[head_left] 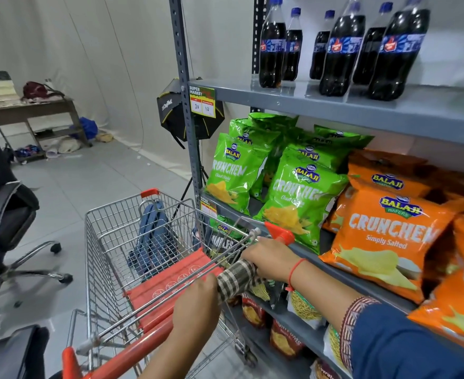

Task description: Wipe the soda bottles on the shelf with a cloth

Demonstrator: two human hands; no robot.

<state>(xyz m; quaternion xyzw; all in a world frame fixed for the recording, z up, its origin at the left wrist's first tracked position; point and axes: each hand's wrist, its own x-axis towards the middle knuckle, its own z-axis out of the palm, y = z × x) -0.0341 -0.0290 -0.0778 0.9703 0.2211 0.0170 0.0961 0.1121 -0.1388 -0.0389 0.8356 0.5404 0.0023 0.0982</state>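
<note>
Both hands sit on the checked cloth (236,277) at the shopping cart (121,242): left hand (195,305) and right hand (270,259) fingers curled on it. Cola bottles (340,50) wait untouched on top shelf (334,105). Bunch cloth into one hand, steady each bottle with the other.

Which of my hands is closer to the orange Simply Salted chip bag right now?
Right. Your right hand sits by the cart's corner next to the shelf, left of the orange Simply Salted bag. Your left hand is farther left and lower, on the checked cloth over the cart.
</note>
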